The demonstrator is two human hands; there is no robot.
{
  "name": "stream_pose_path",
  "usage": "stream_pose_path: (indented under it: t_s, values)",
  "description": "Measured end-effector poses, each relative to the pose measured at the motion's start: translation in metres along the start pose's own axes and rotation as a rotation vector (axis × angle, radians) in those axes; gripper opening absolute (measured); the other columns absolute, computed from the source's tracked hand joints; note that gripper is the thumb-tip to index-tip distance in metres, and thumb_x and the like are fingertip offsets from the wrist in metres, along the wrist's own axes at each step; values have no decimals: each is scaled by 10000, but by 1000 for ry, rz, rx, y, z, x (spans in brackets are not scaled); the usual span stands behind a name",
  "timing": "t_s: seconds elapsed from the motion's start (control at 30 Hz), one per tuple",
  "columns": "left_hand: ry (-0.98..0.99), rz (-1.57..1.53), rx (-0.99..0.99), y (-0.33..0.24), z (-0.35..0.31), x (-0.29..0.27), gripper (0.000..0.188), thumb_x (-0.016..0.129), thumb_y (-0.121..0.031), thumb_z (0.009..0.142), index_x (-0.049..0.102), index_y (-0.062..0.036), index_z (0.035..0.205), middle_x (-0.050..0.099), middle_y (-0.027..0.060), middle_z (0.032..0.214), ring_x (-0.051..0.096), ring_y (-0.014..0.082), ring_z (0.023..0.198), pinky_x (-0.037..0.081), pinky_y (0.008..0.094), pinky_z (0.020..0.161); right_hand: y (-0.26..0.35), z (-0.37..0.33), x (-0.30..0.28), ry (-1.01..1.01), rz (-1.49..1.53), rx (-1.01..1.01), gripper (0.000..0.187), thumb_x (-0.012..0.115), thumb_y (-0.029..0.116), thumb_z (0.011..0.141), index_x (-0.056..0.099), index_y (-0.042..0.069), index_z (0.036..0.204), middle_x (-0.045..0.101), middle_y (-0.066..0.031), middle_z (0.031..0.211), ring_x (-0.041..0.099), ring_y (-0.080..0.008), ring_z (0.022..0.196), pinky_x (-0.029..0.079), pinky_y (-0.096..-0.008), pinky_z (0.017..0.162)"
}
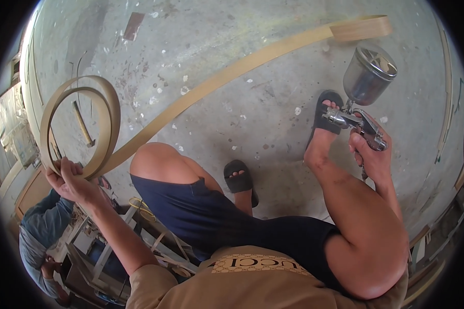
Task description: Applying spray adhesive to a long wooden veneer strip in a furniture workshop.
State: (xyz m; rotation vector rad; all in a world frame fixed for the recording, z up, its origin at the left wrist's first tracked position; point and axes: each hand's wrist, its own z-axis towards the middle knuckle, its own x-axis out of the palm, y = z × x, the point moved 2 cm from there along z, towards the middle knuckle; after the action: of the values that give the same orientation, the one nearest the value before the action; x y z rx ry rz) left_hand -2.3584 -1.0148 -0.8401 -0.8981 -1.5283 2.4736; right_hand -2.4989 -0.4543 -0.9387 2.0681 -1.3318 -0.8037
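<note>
My left hand [72,181] is closed on the lower edge of a loose coil of tan edge-banding strip [113,121], held up at the left. From this coil the strip runs across the floor to the far right, where its other end curls into a small roll. In my right hand [374,154] is a metal spray gun [355,121], gripped by its handle. A silver paint cup [368,74] stands tilted on top of the gun. The gun's nozzle points left, above my sandalled foot, and is apart from the strip.
A hammer [82,123] lies on the concrete floor [216,46], seen through the coil. Beyond it is a flat brown piece [134,26]. Another person [46,221] is at the lower left beside a metal frame [95,257]. Long strips line the right edge.
</note>
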Motion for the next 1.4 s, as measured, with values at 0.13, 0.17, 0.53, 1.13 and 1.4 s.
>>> stream_pose_path:
  t_s: [0.13,0.17,0.53,1.13,1.4]
  values:
    - [14,-11,13,3,-1,-1,180,591,67,854,497,-69,927,500,-4,772,423,51,595,340,218,498,8,6,14,105,-13,-9,492,685,77,872,569,8,1346,606,7,794,524,-35,619,360,-181,454]
    - [3,-18,10,3,-2,1,179,593,64,855,497,-70,924,497,-7,775,423,49,597,340,218,497,9,8,17,115,-11,-9,492,685,77,872,569,8,1346,606,7,794,524,-35,619,360,-181,454]
    - [-5,-1,-12,4,-9,11,170,610,40,855,503,-62,939,481,-12,794,412,38,618,309,209,500,21,18,38,297,-82,-11,524,724,107,847,569,-41,1325,652,-131,1249,527,-182,1267,335,-329,1119]
    - [-1,-53,-13,3,-7,16,189,606,68,835,503,-63,925,492,-1,797,417,51,610,331,217,508,11,4,-4,63,-88,-46,520,692,111,880,540,-15,1361,596,-7,782,501,-36,576,344,-174,447]
    - [-5,-71,1,4,-4,19,178,598,84,839,514,-53,917,530,12,781,425,50,588,327,206,484,2,-4,-38,-94,-76,-88,478,674,131,899,544,-12,1336,579,-15,743,446,-29,505,313,-176,413]
